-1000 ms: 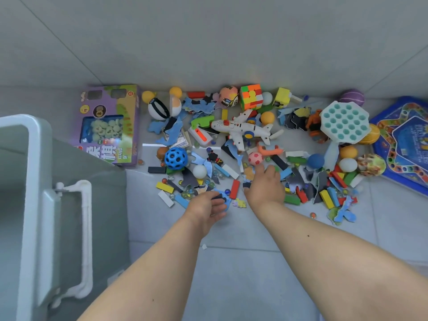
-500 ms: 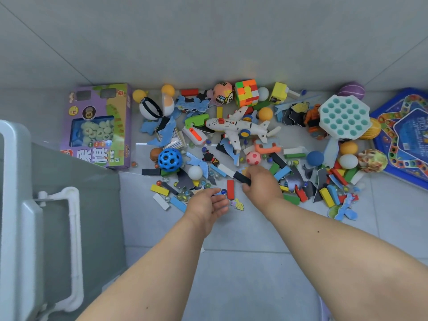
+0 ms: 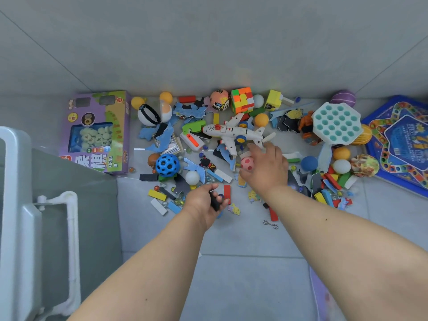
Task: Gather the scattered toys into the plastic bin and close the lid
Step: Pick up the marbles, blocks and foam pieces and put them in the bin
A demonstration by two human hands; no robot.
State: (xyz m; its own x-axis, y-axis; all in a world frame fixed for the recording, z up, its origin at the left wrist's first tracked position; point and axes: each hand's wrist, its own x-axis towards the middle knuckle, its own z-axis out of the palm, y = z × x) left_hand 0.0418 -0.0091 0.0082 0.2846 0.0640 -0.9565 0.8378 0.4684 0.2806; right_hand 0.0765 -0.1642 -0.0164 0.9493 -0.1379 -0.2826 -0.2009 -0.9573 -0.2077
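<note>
Scattered toys cover the grey floor by the wall: a white toy airplane (image 3: 231,134), a blue holey ball (image 3: 167,165), a colour cube (image 3: 242,100), a pink ball (image 3: 247,163) and several coloured blocks. My left hand (image 3: 205,203) grips a black block (image 3: 214,203) just above the near edge of the pile. My right hand (image 3: 266,167) reaches over the pile with fingers spread, its thumb beside the pink ball and its fingertips near the airplane's tail. The grey plastic bin (image 3: 14,158) with a white rim and latch handle (image 3: 71,239) stands at the left.
A purple chess box (image 3: 97,133) lies next to the bin. A teal bubble board (image 3: 335,126) and a blue game board (image 3: 403,142) sit at the right. A small metal hook (image 3: 270,224) lies on the bare tiles near me. The wall closes off the far side.
The black block passed from my right hand into my left hand. My right hand then moved forward to the pink ball and the airplane. The view shifted, bringing the bin further into frame.
</note>
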